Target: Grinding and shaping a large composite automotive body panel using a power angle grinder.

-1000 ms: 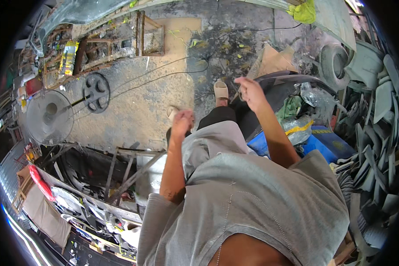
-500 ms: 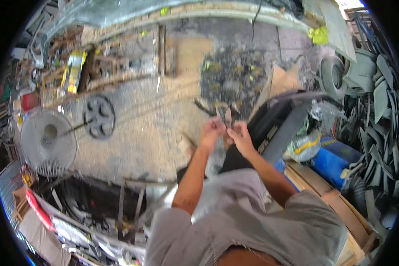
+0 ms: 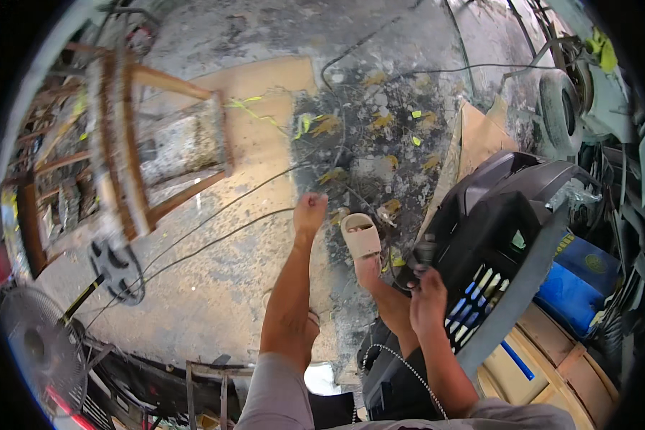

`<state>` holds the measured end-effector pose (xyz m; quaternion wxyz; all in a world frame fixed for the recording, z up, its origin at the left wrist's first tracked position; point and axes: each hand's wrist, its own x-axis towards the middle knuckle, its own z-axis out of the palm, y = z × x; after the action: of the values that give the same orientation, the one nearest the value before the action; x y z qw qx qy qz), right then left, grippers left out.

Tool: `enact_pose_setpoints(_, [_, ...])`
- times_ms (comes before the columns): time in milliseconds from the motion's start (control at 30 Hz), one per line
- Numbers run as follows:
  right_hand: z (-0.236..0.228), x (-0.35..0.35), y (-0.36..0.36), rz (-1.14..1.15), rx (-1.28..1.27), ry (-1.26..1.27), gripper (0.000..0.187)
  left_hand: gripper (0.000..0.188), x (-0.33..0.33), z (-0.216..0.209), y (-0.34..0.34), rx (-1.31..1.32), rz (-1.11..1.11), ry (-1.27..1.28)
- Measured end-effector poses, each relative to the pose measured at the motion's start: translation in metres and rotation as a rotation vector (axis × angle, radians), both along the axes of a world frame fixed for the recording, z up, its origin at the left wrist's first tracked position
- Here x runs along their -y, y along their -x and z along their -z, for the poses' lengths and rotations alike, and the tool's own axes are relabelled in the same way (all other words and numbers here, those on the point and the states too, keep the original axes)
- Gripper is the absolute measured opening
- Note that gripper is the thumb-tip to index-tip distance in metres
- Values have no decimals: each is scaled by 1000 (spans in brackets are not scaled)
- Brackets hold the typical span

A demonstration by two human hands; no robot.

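My left hand [image 3: 310, 213] is raised over the floor left of a beige sandal [image 3: 360, 235] on one foot. Its fingers are curled closed, and whatever they may hold cannot be made out. Further right, my right hand [image 3: 428, 292] is wrapped round the lower end of a dark, roughly cylindrical tool [image 3: 424, 251], blurred, so its exact kind does not show. That hand is beside a large black and grey vehicle bumper [image 3: 473, 204] with light lettering on its face. A dark cord runs close to the tool.
A wooden frame [image 3: 127, 136] and a fan [image 3: 39, 344] stand on the left, near a black round fan base [image 3: 116, 272]. Cables [image 3: 222, 233] cross the stained floor. A tyre [image 3: 560, 113], a blue container [image 3: 570, 294] and a wooden crate [image 3: 552, 351] stand on the right.
My hands were together on a bladed metal tool and are now apart. The right hand holds a dark tool by the bumper. My view has shifted, showing more floor and the sandalled foot.
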<state>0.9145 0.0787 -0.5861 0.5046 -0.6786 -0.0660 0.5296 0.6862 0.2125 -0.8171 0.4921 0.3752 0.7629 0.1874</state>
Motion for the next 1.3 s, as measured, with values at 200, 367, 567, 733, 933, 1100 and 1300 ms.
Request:
enact_pose_setpoints(200, [-28,-67,-15,-49,245,-332,29,69,-86,123,-84,-74,-287,-31])
enact_pose_setpoints(367, [-43,-59,-45,247,285,-416,30,85,-89,115,-145,-70,-285,56])
enact_pose_setpoints(567, [-44,-36,14,54,97,-152,36,76,-4,84,-46,148,-449,-149])
enact_pose_setpoints(733, [-9,7,36,-48,-13,-155,30,63,98,-71,11,161,-277,-184])
enact_pose_setpoints(933, [-109,-24,120,-987,710,-157,31,69,173,-249,116,159,-214,-414])
enact_pose_setpoints(1100, [-198,-70,184,-1491,710,-431,31,75,200,-313,176,43,-31,-651])
enact_pose_setpoints(1300, [-281,-95,221,-1727,814,-691,20,65,212,-386,206,158,-7,-758])
